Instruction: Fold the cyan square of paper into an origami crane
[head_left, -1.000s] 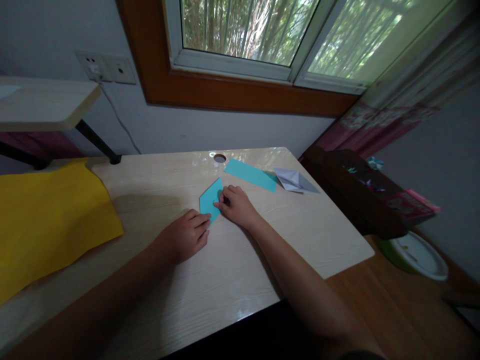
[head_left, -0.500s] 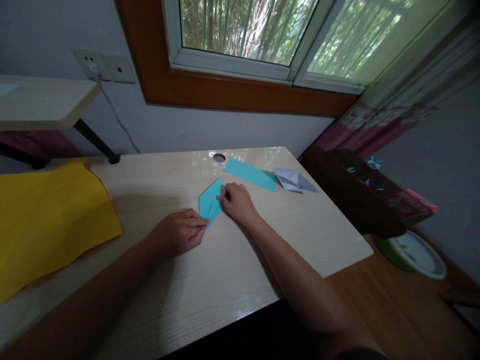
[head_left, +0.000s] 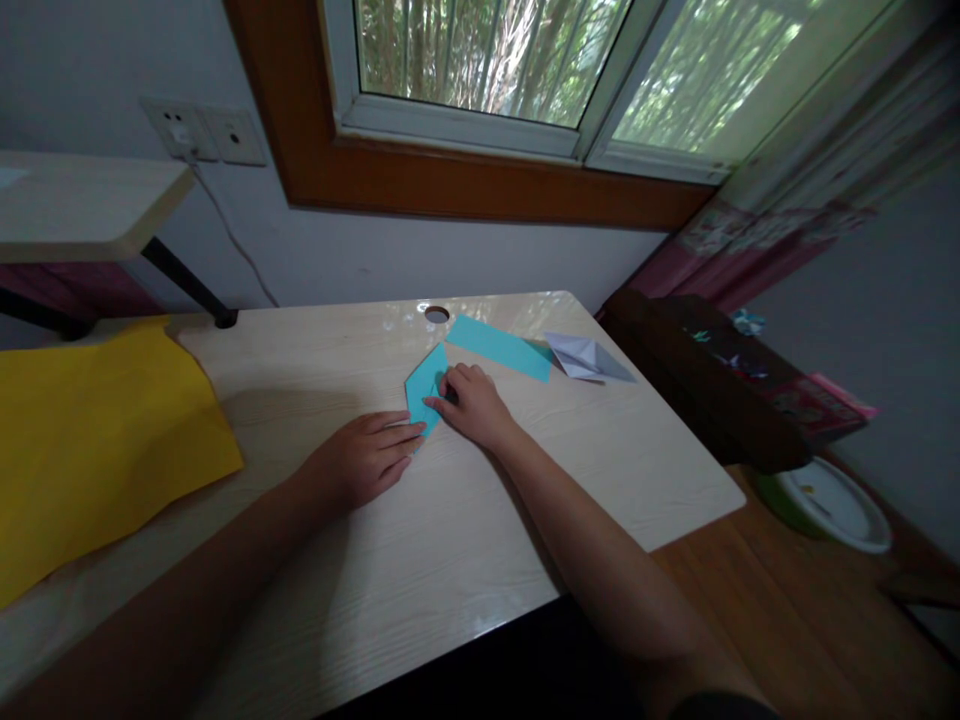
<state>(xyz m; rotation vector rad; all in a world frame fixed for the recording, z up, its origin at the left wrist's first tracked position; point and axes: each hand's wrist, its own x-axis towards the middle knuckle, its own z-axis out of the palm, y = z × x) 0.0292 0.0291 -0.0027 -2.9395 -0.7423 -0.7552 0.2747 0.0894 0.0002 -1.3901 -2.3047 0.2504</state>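
Note:
A folded piece of turquoise paper [head_left: 421, 382] lies on the pale wooden desk, pointed at its far end, with a short crease line on its face. My left hand [head_left: 367, 455] rests at its near left side, fingers stretched out and lying on its lower corner. On the right edge of the sheet, my right hand [head_left: 472, 405] has its fingers curled and its thumb laid across the paper, gripping that edge. Part of the sheet is hidden under both hands.
Beyond my right hand lies a turquoise paper strip [head_left: 499, 346], beside a folded white paper piece [head_left: 589, 358]. A large yellow sheet [head_left: 112, 440] covers the desk's left side. A round cable hole [head_left: 436, 314] sits near the back edge. A raised shelf [head_left: 82, 205] stands back left.
My left fingers have straightened and moved further onto the paper, from its corner. The turquoise paper has turned and shifted slightly away from me. My right thumb has moved left across it.

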